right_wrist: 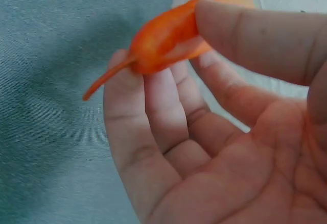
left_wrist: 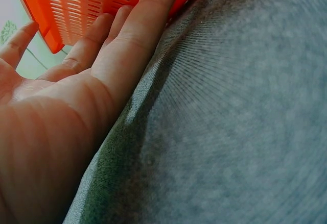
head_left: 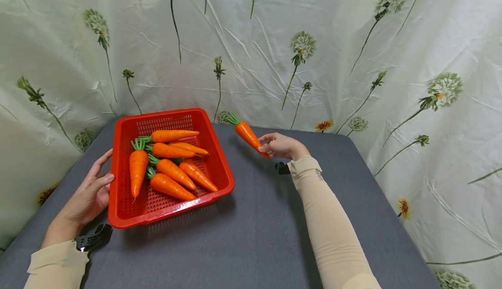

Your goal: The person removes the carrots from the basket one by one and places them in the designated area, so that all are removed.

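- A table (head_left: 255,236) with a dark grey top carries the things; in both wrist views its surface looks finely woven and paler.
- Its far edge runs nearly straight across, with a rounded corner at the far right; the near part runs out of the head view at the bottom.
- A red basket (head_left: 229,184) sits on the left part of the top, set at a slight slant, its far rim near the table's far edge.
- A soft shadow spreads on the top along the basket's near side; another, longer, falls right of the middle.
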{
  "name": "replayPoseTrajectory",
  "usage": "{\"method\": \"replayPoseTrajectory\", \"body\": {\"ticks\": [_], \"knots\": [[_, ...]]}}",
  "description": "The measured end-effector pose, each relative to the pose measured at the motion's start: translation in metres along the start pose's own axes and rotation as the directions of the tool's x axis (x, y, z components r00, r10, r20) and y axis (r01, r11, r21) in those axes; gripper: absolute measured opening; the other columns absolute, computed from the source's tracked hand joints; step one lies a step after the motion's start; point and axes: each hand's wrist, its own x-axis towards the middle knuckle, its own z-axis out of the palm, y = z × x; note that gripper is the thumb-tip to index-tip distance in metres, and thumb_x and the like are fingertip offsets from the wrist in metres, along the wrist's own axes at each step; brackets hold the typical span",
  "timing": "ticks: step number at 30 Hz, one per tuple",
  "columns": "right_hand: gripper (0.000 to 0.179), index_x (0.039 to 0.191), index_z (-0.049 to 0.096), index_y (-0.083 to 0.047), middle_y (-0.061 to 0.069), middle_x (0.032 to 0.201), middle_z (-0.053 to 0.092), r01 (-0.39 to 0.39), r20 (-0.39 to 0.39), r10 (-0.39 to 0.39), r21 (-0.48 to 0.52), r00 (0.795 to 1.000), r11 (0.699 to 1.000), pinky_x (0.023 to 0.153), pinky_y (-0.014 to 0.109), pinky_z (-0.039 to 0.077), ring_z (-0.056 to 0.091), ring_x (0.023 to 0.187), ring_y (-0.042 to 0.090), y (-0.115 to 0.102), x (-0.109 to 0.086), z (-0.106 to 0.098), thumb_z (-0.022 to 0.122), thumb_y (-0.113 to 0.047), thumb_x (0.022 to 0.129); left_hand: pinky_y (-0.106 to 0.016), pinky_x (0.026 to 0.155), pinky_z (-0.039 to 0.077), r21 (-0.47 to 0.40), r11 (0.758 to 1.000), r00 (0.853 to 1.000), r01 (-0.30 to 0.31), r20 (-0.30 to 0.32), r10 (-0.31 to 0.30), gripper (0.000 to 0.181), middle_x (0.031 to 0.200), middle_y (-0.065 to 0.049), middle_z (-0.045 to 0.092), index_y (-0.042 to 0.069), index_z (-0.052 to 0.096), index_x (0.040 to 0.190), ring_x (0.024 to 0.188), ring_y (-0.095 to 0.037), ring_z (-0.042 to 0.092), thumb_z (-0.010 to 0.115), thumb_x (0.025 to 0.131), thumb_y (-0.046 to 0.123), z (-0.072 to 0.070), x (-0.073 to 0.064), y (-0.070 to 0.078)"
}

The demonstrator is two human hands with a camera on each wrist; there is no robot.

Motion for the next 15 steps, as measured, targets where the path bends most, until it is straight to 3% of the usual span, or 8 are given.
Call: {"method": "replayPoseTrajectory", "body": {"ticks": [11,15], "knots": [[0.051,0.146,0.041,-0.002,0.011,0.113,0.058,-0.112,-0.091,0.121,0.106,0.988,0.988,0.087,0.031,0.055,0.059,0.084,0.014,0.024,0.012,0.008,0.059,-0.009,0.1,-0.034,0.08,0.061,0.015,1.0,1.0,0.011,-0.01,-0.011,0.066,0.127,0.003,0.063,0.034,0.01,0.161,0.101,-0.014,0.071,0.03,0.106,0.003,0.0,0.0,0.001],[0.05,0.145,0.042,-0.001,0.012,0.118,0.057,-0.127,-0.108,0.141,0.126,0.984,0.984,0.078,0.027,0.056,0.061,0.088,0.017,0.028,0.014,0.013,0.06,-0.01,0.099,-0.034,0.081,0.061,0.016,1.0,1.0,0.015,-0.004,-0.015,0.066,0.129,0.004,0.062,0.035,0.011,0.16,0.102,-0.014,0.07,0.03,0.106,0.004,0.0,0.0,0.001]]}}
